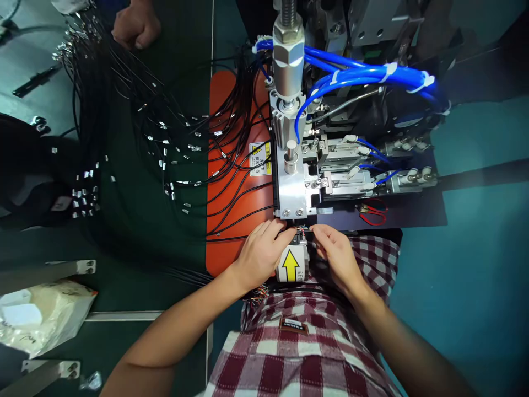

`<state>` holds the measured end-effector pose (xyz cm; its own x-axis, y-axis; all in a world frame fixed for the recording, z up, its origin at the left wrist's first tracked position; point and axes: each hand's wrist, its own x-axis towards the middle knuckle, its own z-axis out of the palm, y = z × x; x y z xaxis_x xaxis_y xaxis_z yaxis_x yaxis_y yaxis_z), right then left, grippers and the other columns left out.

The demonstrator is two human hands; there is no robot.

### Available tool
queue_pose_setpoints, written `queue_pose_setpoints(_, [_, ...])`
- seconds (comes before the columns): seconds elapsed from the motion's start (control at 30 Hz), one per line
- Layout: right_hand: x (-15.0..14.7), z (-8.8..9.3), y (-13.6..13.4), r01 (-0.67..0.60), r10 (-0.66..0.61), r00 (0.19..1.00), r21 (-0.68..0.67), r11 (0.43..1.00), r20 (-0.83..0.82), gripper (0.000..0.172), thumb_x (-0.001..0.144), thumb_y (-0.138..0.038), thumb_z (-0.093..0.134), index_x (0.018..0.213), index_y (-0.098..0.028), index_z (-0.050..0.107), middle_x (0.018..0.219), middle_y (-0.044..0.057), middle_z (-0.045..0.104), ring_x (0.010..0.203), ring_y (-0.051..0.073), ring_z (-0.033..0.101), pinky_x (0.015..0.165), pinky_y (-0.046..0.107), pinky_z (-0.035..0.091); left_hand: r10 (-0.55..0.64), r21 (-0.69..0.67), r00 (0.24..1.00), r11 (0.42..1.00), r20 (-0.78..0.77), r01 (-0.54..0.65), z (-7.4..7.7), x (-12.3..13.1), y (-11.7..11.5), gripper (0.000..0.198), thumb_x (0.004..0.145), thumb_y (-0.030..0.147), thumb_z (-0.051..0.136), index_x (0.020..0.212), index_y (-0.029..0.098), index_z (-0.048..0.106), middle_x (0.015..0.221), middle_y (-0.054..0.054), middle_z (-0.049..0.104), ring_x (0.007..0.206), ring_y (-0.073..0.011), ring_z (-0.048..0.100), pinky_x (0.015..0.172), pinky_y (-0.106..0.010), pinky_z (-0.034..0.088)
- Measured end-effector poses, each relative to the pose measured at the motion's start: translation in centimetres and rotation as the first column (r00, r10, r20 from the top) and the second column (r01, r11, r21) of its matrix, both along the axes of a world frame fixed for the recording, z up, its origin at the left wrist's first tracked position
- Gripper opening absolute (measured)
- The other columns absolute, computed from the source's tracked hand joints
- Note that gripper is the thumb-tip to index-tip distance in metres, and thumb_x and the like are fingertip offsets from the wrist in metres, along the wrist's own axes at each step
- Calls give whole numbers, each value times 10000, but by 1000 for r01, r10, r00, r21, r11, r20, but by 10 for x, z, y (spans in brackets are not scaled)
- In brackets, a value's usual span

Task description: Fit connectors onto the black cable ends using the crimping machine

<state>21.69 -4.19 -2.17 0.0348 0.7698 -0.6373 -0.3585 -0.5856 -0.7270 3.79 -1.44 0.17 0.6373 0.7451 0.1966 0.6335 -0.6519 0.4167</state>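
My left hand [261, 251] and my right hand [336, 253] meet at the front of a small press machine [291, 187], just under its metal head. Both hands have their fingers pinched together on thin coloured wires [302, 231] at the fixture. A white block with a yellow arrow label [290, 266] sits between my wrists. Many black cables with metal ends [231, 165] fan out to the left across an orange mat [219, 248].
Blue air hoses [355, 74] loop over the machine's cylinder [288, 66]. Red-handled snips [372, 214] lie on the machine base at the right. Another person's fist [136, 25] rests at the top left. A plastic bag [39, 317] lies at the lower left.
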Motion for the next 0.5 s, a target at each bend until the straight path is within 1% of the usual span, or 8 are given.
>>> queue_pose_setpoints(0.13, [-10,-1,-12,-44,36,992,64,997,120,283,733,-423,725,813,-162,653,658,2,608,531,105,490,488,227,370,15,8,1000,1000,-1,-15,0,0,0,254,926,174,455,1064,81,647,950,-152,615,873,-244,580,746,-366,538])
queue_pose_setpoints(0.2, [-13,1,-12,-101,55,950,135,986,309,228,775,-396,682,791,-171,649,644,6,605,537,122,500,505,246,382,14,3,1000,1000,-4,-14,-1,-1,0,258,924,173,457,1081,85,642,959,-151,615,877,-245,580,746,-365,539])
queue_pose_setpoints(0.23, [-13,3,-11,-156,58,890,182,971,452,199,803,-373,654,787,-175,650,635,6,598,535,126,496,514,253,380,11,-2,1000,1000,-5,-11,-2,-1,-1,262,924,173,456,1093,87,637,967,-150,614,884,-245,579,749,-366,539])
queue_pose_setpoints(0.3, [-10,7,-9,-320,32,691,266,909,723,155,852,-317,604,795,-182,655,637,8,597,555,135,507,557,266,380,2,-9,1000,1000,-4,-3,-3,-2,-1,267,926,177,455,1106,89,630,982,-151,614,898,-247,577,759,-371,540])
queue_pose_setpoints(0.37, [-5,11,-7,-491,-20,489,294,820,872,147,884,-275,568,810,-182,654,655,16,612,593,146,537,612,280,379,1,-10,1000,1000,0,-1,-3,-1,-1,264,926,175,453,1102,88,631,979,-151,617,901,-247,577,763,-376,542])
queue_pose_setpoints(0.4, [-3,12,-6,-553,-42,421,292,780,906,151,896,-263,554,819,-179,652,662,20,620,604,150,547,628,285,373,5,-6,1000,1000,2,-5,-3,-1,-1,262,926,171,451,1096,90,634,972,-149,619,895,-246,578,757,-376,543])
queue_pose_setpoints(0.43, [-2,13,-6,-596,-58,374,288,750,925,158,907,-255,540,827,-175,650,667,23,625,606,152,550,631,289,366,10,0,1000,1000,4,-10,-3,-1,-1,261,926,167,449,1090,91,636,966,-147,622,886,-245,579,748,-375,544])
queue_pose_setpoints(0.5, [0,14,-6,-631,-79,335,286,722,939,167,922,-247,521,847,-168,647,690,32,638,612,154,552,636,296,356,21,10,1000,1000,10,-21,-3,0,-1,256,924,164,452,1080,94,642,961,-145,626,866,-243,580,729,-374,545])
